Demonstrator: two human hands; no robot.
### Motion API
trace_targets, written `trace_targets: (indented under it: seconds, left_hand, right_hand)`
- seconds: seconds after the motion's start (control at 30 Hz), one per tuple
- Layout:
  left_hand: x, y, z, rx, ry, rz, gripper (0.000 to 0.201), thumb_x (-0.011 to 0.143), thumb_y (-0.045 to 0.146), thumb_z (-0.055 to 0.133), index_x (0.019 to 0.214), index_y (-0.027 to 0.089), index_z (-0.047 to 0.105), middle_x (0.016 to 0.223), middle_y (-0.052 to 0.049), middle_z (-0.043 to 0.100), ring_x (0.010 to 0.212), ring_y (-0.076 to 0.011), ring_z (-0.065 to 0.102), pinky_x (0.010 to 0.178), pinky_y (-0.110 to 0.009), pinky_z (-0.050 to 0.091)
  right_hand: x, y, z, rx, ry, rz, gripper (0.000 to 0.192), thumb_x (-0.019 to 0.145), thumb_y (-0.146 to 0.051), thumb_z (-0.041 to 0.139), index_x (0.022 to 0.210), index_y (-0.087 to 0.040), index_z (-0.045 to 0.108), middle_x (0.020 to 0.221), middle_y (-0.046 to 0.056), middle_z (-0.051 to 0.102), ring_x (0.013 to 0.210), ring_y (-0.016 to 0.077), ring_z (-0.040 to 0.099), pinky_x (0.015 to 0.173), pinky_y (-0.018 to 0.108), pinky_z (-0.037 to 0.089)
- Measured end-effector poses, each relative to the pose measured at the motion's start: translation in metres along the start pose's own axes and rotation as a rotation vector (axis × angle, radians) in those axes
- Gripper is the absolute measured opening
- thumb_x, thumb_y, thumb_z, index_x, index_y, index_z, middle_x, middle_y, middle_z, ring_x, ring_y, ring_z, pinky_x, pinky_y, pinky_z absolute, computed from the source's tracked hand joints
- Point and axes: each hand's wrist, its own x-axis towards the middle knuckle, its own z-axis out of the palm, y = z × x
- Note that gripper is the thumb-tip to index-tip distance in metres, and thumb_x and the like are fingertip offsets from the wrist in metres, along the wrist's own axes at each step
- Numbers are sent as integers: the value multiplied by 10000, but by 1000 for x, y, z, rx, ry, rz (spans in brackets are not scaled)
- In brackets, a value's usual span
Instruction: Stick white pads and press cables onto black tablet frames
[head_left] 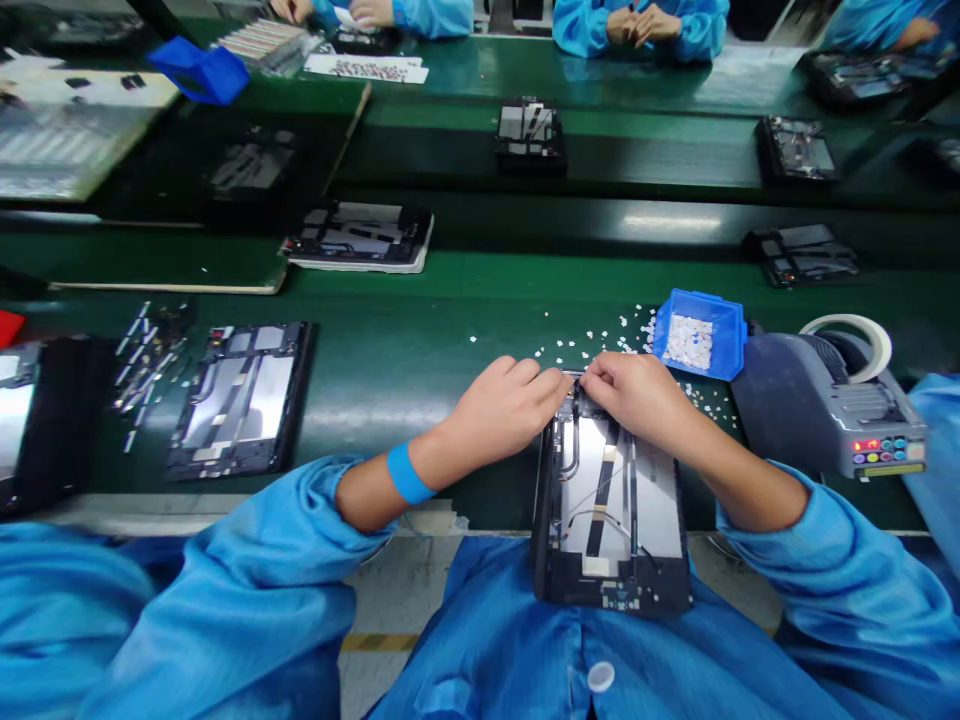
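Observation:
An opened tablet chassis (pixel 611 520) with a silver plate, black strips and thin wires lies at the green bench's near edge, partly over my lap. My left hand (pixel 506 410) and my right hand (pixel 637 395) meet at its far top edge, fingertips pinched together on something small that I cannot make out. A blue wristband circles my left wrist. Just beyond my right hand stands a small blue bin (pixel 701 335) of tiny white pieces, with more white bits scattered on the bench around it.
A grey tape dispenser (pixel 825 410) with a white roll sits at right. Another open chassis (pixel 244 395) and loose strips (pixel 146 360) lie at left. More chassis ride the conveyor (pixel 531 130). Other people's hands in blue sleeves (pixel 637 22) work across the line.

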Motion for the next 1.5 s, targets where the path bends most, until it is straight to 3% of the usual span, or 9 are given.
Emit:
trace_targets:
  seconds: [0.3,0.5,0.73,0.83,0.93,1.03,1.17,1.3,1.5]
  left_hand:
    - [-7,1,0,78,64,9,302,1064,174,493,1313,146,661,1051,-81,750,808,-218,555,655,-379,358]
    - [-3,-6,3,7,9,3,287,1062,211,502,1287,189,679,1115,-92,743,845,-221,568,675,-379,385]
    - [5,-17,-6,-54,-118,38,351,1039,168,495,1332,191,687,1088,-88,744,837,-230,573,669,-369,379]
    - [7,-27,-10,-171,-116,15,365,1031,184,509,1324,273,707,1222,-59,737,916,-221,595,758,-354,425]
    - [7,-30,-9,-186,-95,-23,389,1042,194,494,1375,270,681,1253,-68,732,929,-219,595,785,-352,432]
    - [6,-26,-5,-142,-117,9,399,1042,175,494,1388,263,671,1230,-83,731,880,-216,583,735,-345,403]
    - [5,-23,-2,-124,-152,18,408,1037,146,490,1388,252,669,1237,-99,716,889,-218,578,728,-342,391]
    - [6,-27,-1,-155,-167,-16,425,1034,156,497,1386,313,677,1249,-84,699,920,-225,575,763,-349,410]
    - [5,-29,2,-165,-132,-30,444,1019,140,521,1385,336,677,1259,-77,689,945,-222,581,785,-346,423]
  right_hand:
    - [1,-5,2,-58,3,58,259,979,-267,558,771,-188,690,728,35,697,656,168,545,622,297,268]
    - [6,-2,-1,-40,-50,32,218,954,-231,576,805,-182,727,760,43,730,695,175,598,652,287,314]
    - [5,4,1,-23,-18,-24,216,961,-233,589,805,-177,727,756,40,729,694,172,612,656,287,334]
    - [0,10,-1,45,14,-45,214,979,-246,588,829,-184,727,738,18,718,672,158,610,645,279,346]
    - [-7,17,-2,126,61,-78,173,979,-221,584,896,-191,733,778,7,731,693,152,626,663,270,380]
    - [-14,24,2,146,107,-148,177,987,-199,566,979,-187,742,891,31,756,787,168,656,723,273,429]
    - [-23,28,16,-39,105,-371,315,1023,-163,498,1227,-188,737,1019,85,735,910,208,629,803,313,451]
    - [-29,29,21,-281,87,-474,361,1032,-147,500,1322,-210,705,986,86,678,859,211,545,741,318,405]
    - [-28,31,6,-485,29,-628,397,1034,-147,514,1404,-217,640,1013,96,655,860,222,498,671,321,356]
